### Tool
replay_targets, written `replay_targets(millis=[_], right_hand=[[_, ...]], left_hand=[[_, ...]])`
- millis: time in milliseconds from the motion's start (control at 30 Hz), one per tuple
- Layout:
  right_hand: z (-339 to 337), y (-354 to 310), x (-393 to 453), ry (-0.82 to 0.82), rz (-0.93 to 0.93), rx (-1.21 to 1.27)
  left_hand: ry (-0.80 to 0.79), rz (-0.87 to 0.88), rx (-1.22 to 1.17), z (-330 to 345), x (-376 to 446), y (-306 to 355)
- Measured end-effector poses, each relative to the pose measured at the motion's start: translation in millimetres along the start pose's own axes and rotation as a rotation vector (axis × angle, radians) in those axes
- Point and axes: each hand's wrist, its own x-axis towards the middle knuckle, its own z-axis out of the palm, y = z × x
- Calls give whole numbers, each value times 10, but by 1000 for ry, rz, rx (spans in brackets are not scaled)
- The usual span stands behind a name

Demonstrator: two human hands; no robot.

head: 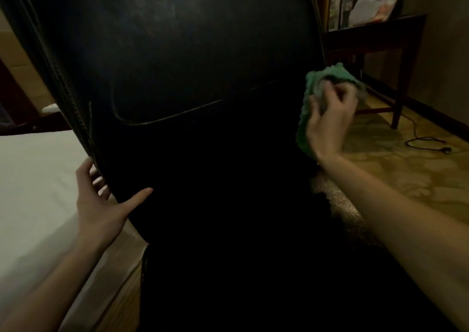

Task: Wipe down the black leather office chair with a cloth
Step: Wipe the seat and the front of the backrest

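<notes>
Head view: left hand (101, 205) braces the black leather chair (177, 78) back at its left edge, thumb across the leather, fingers wrapped behind. Right hand (330, 123) clutches the green cloth (308, 118) bunched against the right edge. Best to flatten the cloth, then wipe in long overlapping strokes along the seam while the brace holds the chair from swivelling.
</notes>
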Motion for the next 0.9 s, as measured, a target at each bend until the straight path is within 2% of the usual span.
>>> replay_targets(millis=[67,167,233,333,400,500,567,633,767,833,900], right_hand=[[85,-113,-196,-59,-193,29],[230,-369,-412,-225,-602,27],[221,-332,-312,-242,-734,-58],[63,-165,52,-108,-526,-151],[-29,-122,250,-89,-423,-210],[-22,-226,318,-48,-371,-204],[114,-363,178,-30,-376,-86],[349,-594,-103,-85,-511,33],[709,-1192,-681,-253,-924,164],[699,-1285,-703,-292,-1139,115],[626,-1175,-433,-216,-1267,-39]], left_hand=[[-4,1,-4,-3,-2,-18],[7,16,9,2,-15,-35],[12,26,8,12,-24,-42],[9,33,-6,4,-28,-49],[12,37,-12,0,-35,-57],[7,52,-14,24,-44,-42],[0,43,-24,38,-48,-24],[-3,39,-27,30,-42,-31],[-11,4,5,7,-18,-116],[-16,-7,4,2,-14,-145],[-16,-20,-6,-19,-8,-161]])
